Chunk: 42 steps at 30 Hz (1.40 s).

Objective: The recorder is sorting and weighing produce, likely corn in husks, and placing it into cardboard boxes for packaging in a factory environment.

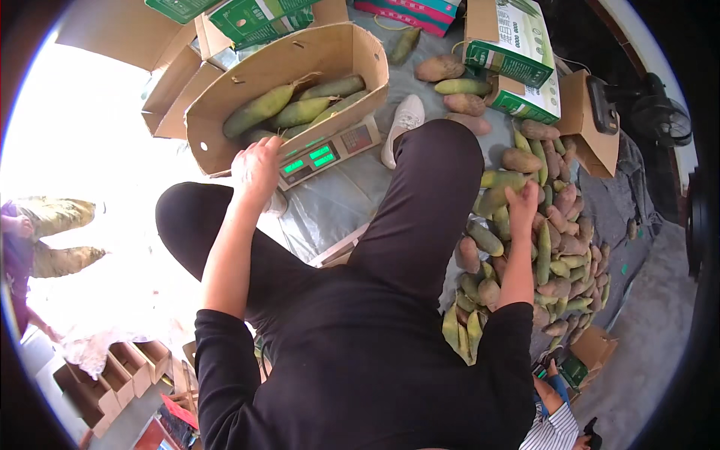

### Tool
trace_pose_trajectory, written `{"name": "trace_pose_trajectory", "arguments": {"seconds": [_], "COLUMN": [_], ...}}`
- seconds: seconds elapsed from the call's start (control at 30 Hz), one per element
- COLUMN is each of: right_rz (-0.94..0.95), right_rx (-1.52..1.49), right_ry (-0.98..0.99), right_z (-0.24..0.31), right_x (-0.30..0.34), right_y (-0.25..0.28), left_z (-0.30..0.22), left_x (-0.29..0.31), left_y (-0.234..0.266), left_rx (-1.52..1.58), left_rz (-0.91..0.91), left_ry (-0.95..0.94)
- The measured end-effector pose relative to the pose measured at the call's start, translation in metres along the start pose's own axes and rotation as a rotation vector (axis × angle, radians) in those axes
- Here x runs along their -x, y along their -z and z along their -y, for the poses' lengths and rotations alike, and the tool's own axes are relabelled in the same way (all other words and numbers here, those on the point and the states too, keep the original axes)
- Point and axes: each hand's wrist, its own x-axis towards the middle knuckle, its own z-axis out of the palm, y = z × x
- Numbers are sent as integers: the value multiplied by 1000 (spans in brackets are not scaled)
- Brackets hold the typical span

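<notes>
My left hand [255, 171] is closed over the near edge of an open cardboard box [289, 46], fingertips reaching inside. Several long green radishes [259, 110] lie in that box. Beneath it is a digital scale [330, 155] with lit green displays. Off to the right, my right hand [523, 208] reaches over a big heap of radishes. Its fingers are curled at the end of a green radish [501, 180] and seem to grip it; the palm side is hidden. Pinkish-brown roots [574, 244] are mixed through the heap.
Green-and-white printed cartons [517, 45] stand at the back right, near a black fan [660, 112]. More cartons [259, 19] are at the back left. Empty open boxes [124, 375] line the lower left. Other people show at the left edge and lower right [551, 427].
</notes>
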Motion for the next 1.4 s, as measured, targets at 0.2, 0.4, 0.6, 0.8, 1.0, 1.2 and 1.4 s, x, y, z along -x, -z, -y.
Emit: {"name": "trace_pose_trajectory", "arguments": {"seconds": [0.2, 0.4, 0.6, 0.8, 1.0, 1.2, 1.4], "right_rz": [108, 375, 453, 444, 608, 295, 266], "right_rx": [-121, -397, -396, 513, 268, 324, 643], "right_ry": [272, 574, 750, 979, 576, 93, -143], "right_z": [179, 289, 334, 304, 279, 120, -64], "right_x": [-52, -64, -49, -67, -79, -73, 36], "right_y": [-52, -121, -212, -244, -170, -37, 43], "left_z": [-1, 1, 6, -3, 5, -5, -3], "left_x": [-3, 0, 3, -6, -1, -5, -6], "left_y": [-3, -4, -7, -2, 0, -6, -10], "left_rx": [17, -37, 11, -8, -52, -32, -21], "left_rz": [-1, -28, -31, 43, 60, 39, 30], "left_ry": [-1, -13, -25, -25, -3, -20, -56]}}
